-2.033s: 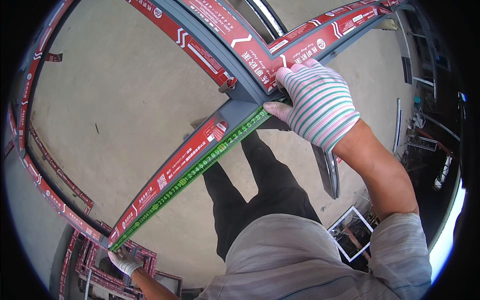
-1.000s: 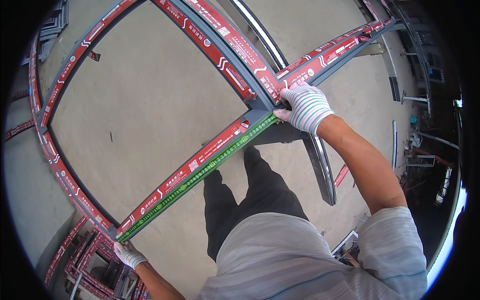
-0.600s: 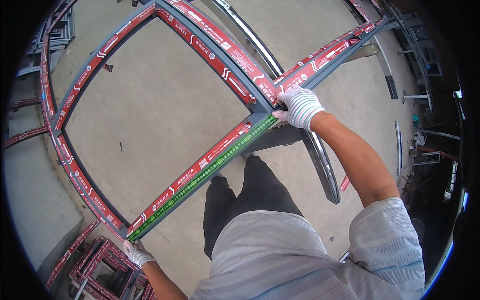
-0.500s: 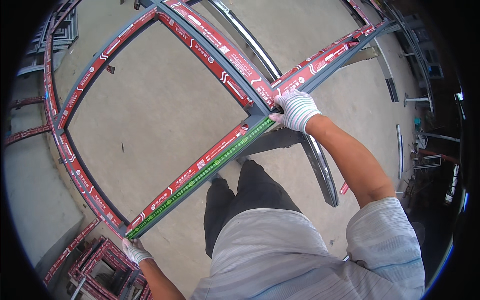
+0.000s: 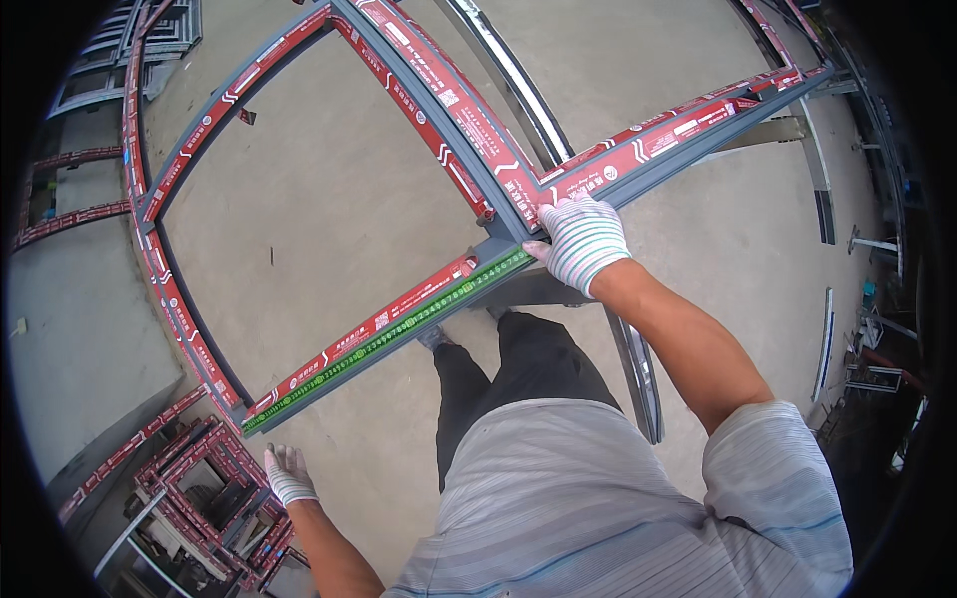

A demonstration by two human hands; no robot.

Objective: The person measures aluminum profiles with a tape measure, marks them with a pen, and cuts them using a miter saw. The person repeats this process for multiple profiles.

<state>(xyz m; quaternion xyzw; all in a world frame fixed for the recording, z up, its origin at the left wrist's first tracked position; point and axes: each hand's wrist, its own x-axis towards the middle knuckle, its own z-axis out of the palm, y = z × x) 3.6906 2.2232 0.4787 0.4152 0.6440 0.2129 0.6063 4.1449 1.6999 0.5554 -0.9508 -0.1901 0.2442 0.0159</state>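
A green tape measure blade (image 5: 387, 343) stretches straight along the near bar of a grey metal frame (image 5: 688, 164) covered in red film. At the blade's right end, by the corner joint, my right hand (image 5: 583, 244) in a striped glove is closed, thumb on the blade and fingers over the red bar. Whatever lies under that palm is hidden, and I see no tape case. My left hand (image 5: 287, 474), also gloved, is off the frame just below the blade's left end, fingers apart and holding nothing.
Dark grey supports (image 5: 634, 374) stand under the frame beside my legs. A stack of red-filmed frames (image 5: 204, 488) is at the lower left. A long curved red-filmed bar (image 5: 164, 269) runs along the left. Metal profiles (image 5: 823, 344) lie on the floor at right.
My left hand has let go of the blade's left end and moved down, away from the frame. My right hand stays at the corner. The view has shifted slightly.
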